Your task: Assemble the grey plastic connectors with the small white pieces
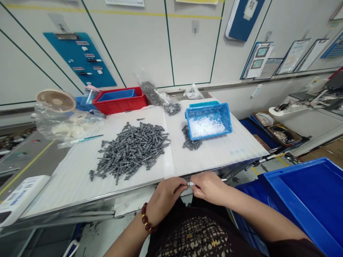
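My left hand (169,194) and my right hand (210,187) meet just in front of the table's near edge. My right hand is closed around a slim white pen-like tool (224,180), whose back end sticks out past the palm. Between the fingertips of both hands shows a short whitish-grey end (190,184). My left fingers are pinched at it; what they hold is mostly hidden. Beyond the hands lies a large heap of small dark grey ridged parts (134,150). A blue bin (229,119) of small clear-white rings sits tilted beside a smaller pile of grey parts (191,142).
At the back stand a red bin (120,105) with a blue tray inside, and plastic bags of parts (171,107). A fan (56,100) and a plastic bag (66,126) are at left, with a white device (24,196) nearer. Large blue crates (302,200) stand at right.
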`<state>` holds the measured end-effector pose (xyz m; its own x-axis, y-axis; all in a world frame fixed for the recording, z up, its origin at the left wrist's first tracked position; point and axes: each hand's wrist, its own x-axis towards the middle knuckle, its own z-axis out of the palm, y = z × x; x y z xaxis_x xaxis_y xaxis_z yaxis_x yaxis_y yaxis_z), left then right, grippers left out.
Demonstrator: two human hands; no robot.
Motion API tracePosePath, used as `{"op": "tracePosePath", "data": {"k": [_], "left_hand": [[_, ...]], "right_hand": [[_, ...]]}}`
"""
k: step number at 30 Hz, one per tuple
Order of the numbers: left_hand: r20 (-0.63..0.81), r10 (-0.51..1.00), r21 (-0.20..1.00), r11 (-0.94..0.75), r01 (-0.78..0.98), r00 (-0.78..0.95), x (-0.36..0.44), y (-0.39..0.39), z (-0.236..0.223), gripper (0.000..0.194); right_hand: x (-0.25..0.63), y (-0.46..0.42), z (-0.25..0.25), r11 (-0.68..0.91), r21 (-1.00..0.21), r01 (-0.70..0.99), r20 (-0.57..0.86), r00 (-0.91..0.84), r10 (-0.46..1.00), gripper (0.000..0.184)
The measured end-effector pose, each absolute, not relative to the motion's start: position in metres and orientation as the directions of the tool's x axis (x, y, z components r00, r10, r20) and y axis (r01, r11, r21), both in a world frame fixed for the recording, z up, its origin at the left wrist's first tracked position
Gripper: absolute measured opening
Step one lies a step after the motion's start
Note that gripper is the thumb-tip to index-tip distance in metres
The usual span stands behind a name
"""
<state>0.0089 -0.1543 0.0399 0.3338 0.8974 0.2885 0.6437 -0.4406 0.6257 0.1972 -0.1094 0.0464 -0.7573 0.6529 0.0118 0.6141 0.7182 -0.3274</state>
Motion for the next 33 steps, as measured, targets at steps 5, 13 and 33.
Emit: {"op": "tracePosePath", "data": {"k": [5, 13, 33], "left_hand": [[0.259, 0.912, 0.648, -0.408, 0.643, 0.318, 0.007, -0.156, 0.040, 0.018], [0.257, 0.903, 0.680, -0.422, 0.599, 0.344, 0.000, -0.156, 0.033, 0.021], [0.206, 0.923, 0.709, -0.370, 0.601, 0.325, 0.002, -0.156, 0.034, 0.020]], "right_hand": [[0.193, -0.110, 0.048, 0.690, -0.337, 0.640, -0.009, -0.735, 0.678, 0.022], [0.197, -0.107, 0.050, 0.696, -0.454, 0.556, -0.033, -0.791, 0.611, 0.013], [0.194, -0.106, 0.033, 0.687, -0.364, 0.628, 0.032, -0.729, 0.683, 0.029]]}}
